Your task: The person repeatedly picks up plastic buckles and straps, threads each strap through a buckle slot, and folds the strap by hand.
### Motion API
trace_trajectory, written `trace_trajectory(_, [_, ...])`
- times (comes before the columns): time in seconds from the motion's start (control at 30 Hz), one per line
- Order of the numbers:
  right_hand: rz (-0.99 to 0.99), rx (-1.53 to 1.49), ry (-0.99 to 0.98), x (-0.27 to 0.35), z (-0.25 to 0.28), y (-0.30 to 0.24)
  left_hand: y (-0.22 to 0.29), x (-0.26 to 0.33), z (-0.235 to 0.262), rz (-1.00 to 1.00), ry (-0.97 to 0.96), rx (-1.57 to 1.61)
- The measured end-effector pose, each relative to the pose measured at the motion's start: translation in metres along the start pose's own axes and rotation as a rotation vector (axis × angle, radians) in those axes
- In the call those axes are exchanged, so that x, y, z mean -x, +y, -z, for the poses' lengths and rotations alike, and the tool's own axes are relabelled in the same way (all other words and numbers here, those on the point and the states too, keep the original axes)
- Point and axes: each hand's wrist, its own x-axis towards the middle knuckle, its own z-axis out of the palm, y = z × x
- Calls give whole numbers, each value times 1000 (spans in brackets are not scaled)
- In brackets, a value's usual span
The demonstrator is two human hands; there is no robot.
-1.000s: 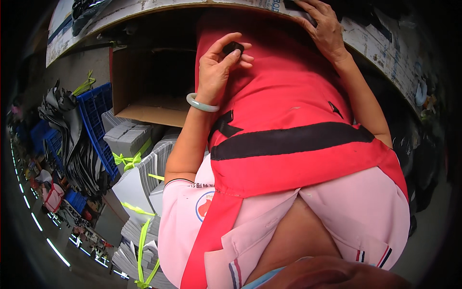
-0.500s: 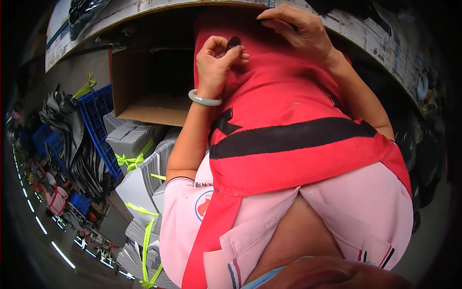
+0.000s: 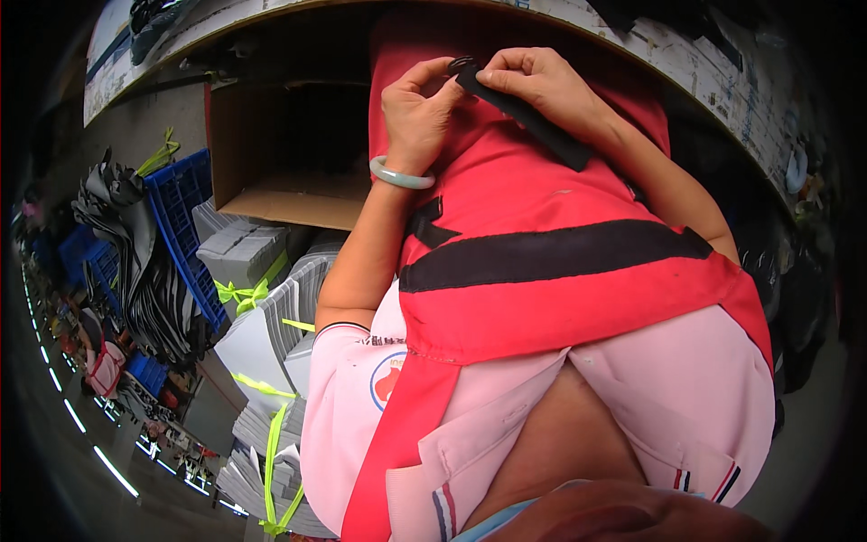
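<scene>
Above my lap, my left hand [image 3: 417,117] pinches a small dark buckle-like piece [image 3: 461,65] with slots, between thumb and forefinger. Its exact kind is too small to make out. Beside it, my right hand [image 3: 549,90] is closed on a black strap [image 3: 553,135], gripping it near one end. That end meets the small piece; I cannot tell whether it passes through it. From there the strap's rest slants down to the right under my right hand, over the red apron [image 3: 542,194]. A pale bangle [image 3: 402,173] circles my left wrist.
Ahead runs a worktable edge [image 3: 741,113] with dark material on it. To the left stand an open cardboard box [image 3: 289,210], a blue plastic crate [image 3: 187,235], dark grey sheets [image 3: 144,262] and grey bundles [image 3: 257,348] tied with yellow-green strips.
My hands have come together: the right moved down and left, the left slightly up and right. The black strap now shows clearly between them, meeting the small dark piece.
</scene>
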Motion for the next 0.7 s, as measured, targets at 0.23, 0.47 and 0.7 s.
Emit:
trace_trajectory(0.23, [-29,-370,84,-3,0,8,-6,-2,-11,-298,75,-203])
trace_trajectory(0.47, [34,-300,135,-9,-1,18,-3,1,-5,-310,12,-412])
trace_trajectory(0.7, [13,-471,-34,-14,8,20,-4,-1,0,115,-57,171])
